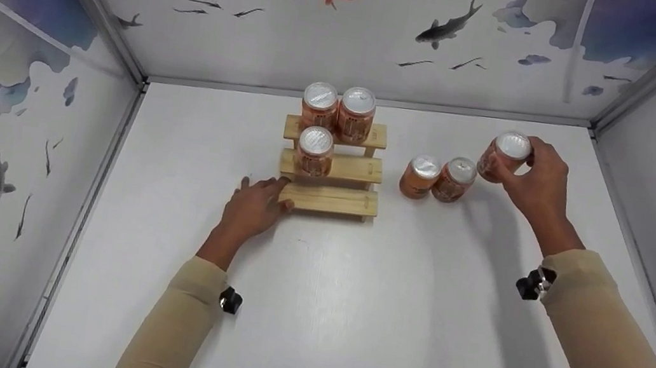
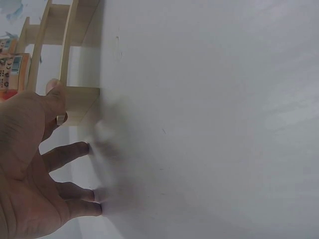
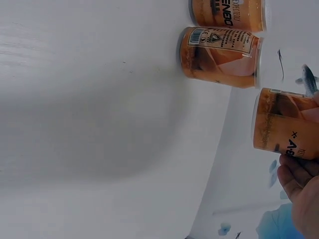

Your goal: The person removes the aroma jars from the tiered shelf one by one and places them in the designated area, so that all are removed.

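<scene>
Head view: wooden rack (image 1: 332,202) sat mid-table (image 1: 335,313), far pair of cans (image 1: 356,117) on its far tier (image 1: 378,136), single can (image 1: 315,153) at left of its middle tier (image 1: 359,169). Loose cans (image 1: 454,181) stood side by side to the right. I had the left hand (image 1: 254,206) on the rack's near left corner, probably to stop it sliding. Right hand (image 1: 537,178) wrapped the gripped can (image 1: 494,159) at far right, thumb on its near side, lid up, likely for an upright carry.

Left wrist view: thumb and index pinched the plank's end, nearly closed; other fingers spread, tips down by the rack. Head view hid that.

Right wrist view: gripped can's base was clear of the table, unclear from above. Fingers opened only to can width; frame cut some off, couldn't tell how many held. Barcode (image 3: 197,36) showed here only on a loose can.
</scene>
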The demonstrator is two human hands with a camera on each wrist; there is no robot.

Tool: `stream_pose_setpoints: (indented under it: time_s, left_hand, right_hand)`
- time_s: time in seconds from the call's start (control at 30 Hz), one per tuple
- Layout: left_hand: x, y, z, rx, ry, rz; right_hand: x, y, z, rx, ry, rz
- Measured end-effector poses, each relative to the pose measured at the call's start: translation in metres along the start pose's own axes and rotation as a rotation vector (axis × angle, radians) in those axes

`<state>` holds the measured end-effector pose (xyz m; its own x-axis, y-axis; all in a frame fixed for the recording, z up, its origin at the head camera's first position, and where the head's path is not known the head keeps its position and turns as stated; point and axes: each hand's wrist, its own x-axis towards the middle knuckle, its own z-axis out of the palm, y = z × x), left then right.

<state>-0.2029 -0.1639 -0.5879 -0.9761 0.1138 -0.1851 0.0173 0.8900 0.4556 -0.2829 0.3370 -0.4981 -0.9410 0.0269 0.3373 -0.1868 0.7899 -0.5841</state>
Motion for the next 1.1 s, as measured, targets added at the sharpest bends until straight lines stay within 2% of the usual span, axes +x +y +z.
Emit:
stream_pose_setpoints:
  time_s: [0.23, 0.5, 1.1]
  left_hand:
    - [-0.001, 0.0, 0.001, 0.001, 0.019, 0.02]
    - [0.0, -0.001, 0.001, 0.003, 0.032, 0.043]
    - [0.001, 0.0, 0.001, 0.012, 0.022, 0.017]
  right_hand:
    - [-0.004, 0.013, 0.001, -0.014, -0.023, 0.041]
    - [-0.014, 0.03, 0.012, -0.015, -0.104, 0.108]
    - [-0.027, 0.041, 0.027, -0.011, -0.21, 0.165]
